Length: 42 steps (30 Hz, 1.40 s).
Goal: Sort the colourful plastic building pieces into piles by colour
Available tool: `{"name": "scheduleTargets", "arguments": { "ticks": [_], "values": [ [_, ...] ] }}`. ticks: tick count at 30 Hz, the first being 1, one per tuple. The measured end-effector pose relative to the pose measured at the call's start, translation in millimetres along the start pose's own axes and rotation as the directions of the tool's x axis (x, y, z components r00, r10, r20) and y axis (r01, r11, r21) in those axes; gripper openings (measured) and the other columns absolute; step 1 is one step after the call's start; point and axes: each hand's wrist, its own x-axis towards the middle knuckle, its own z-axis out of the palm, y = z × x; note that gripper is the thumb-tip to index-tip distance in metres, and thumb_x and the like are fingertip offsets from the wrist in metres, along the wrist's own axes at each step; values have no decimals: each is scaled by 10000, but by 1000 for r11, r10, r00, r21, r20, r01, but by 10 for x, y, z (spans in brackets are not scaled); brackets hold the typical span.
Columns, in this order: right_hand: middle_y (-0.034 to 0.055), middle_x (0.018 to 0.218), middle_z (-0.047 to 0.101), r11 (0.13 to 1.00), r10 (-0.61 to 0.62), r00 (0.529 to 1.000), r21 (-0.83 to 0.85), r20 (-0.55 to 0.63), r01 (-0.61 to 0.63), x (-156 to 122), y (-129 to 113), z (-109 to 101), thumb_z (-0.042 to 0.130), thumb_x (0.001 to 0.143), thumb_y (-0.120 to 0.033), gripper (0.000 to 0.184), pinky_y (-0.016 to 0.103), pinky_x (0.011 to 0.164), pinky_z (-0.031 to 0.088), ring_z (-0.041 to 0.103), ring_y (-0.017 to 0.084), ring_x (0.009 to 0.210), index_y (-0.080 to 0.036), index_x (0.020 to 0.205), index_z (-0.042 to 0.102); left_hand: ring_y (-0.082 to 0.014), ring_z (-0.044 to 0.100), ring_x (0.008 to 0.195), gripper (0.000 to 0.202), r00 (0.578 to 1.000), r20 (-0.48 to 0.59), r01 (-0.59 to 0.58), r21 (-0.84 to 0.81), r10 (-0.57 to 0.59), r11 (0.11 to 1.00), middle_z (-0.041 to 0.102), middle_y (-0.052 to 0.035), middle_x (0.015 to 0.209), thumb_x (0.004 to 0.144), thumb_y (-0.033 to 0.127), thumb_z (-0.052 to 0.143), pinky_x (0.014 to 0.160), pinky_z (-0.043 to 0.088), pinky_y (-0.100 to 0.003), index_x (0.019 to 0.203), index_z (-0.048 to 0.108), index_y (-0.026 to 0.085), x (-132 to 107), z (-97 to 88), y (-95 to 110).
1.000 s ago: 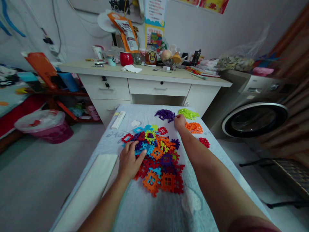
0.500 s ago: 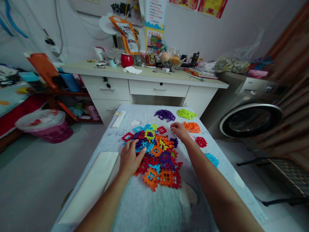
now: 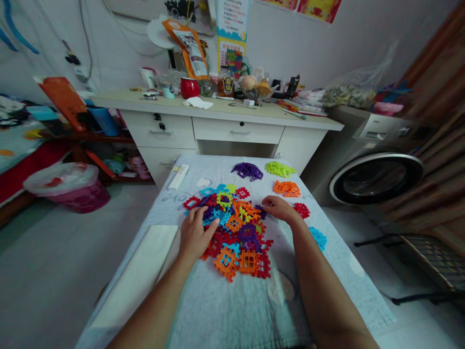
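Observation:
A heap of flat plastic interlocking tiles [image 3: 236, 232] in red, orange, blue, purple and green lies in the middle of a cloth-covered table [image 3: 225, 310]. My left hand [image 3: 195, 235] rests palm down on the heap's left edge, fingers spread over the tiles. My right hand [image 3: 279, 208] is at the heap's upper right edge, fingers curled down onto the tiles there; whether it holds one is hidden. Sorted small piles lie beyond: purple [image 3: 247, 170], green [image 3: 279, 169], orange [image 3: 286, 188], red [image 3: 301, 210] and blue [image 3: 318, 237].
A white tube [image 3: 178, 177] and a long pale board [image 3: 138, 276] lie along the table's left side. Behind stands a cluttered white desk [image 3: 218, 126], a washing machine [image 3: 378, 174] at right, a pink bin [image 3: 69, 186] at left.
My right hand has drawn back from the far purple and orange piles to the heap's upper right edge. My left hand has stayed on the heap.

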Motion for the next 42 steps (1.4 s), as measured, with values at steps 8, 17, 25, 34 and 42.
{"name": "scheduleTargets", "arguments": {
  "ticks": [8,17,25,34,42],
  "values": [
    [-49,600,577,961,16,996,274,93,-41,-48,106,-42,663,644,-157,147,201,511,331,487,96,556,-175,790,678,-291,538,1169,527,1000,-12,-14,23,15,1000,540,-127,1234,879,538,484,1019,430,-477,1271,521,188,-1,0,-2],
    [-60,570,538,685,148,985,728,-92,-34,-16,180,-21,712,597,-306,231,219,478,351,462,89,490,-181,751,594,-292,538,1174,520,1000,-21,-3,8,4,1000,541,-123,1243,869,531,498,1028,423,-481,1272,529,203,-3,18,-19],
    [-26,684,611,538,224,967,843,-120,-20,95,140,146,759,545,-273,284,234,572,461,552,93,574,-167,781,641,-294,538,1180,534,1000,9,15,-4,-15,1000,531,-126,1255,870,551,489,1034,421,-485,1263,528,192,1,-6,-5],
    [-31,592,576,539,285,944,842,-166,-14,286,30,248,733,617,-306,221,224,505,494,554,98,517,-170,727,598,-287,540,1172,503,1000,3,-1,-25,1,1000,538,-104,1234,869,540,502,1030,424,-481,1258,521,221,2,-12,-11],
    [-20,573,591,390,417,904,917,-90,-89,887,-190,254,679,795,-234,196,225,478,515,581,106,476,-189,725,502,-287,537,1191,490,1000,-14,13,-34,-13,999,545,-103,1248,858,531,519,1032,425,-478,1244,537,230,5,-5,-9]
  ]
}}
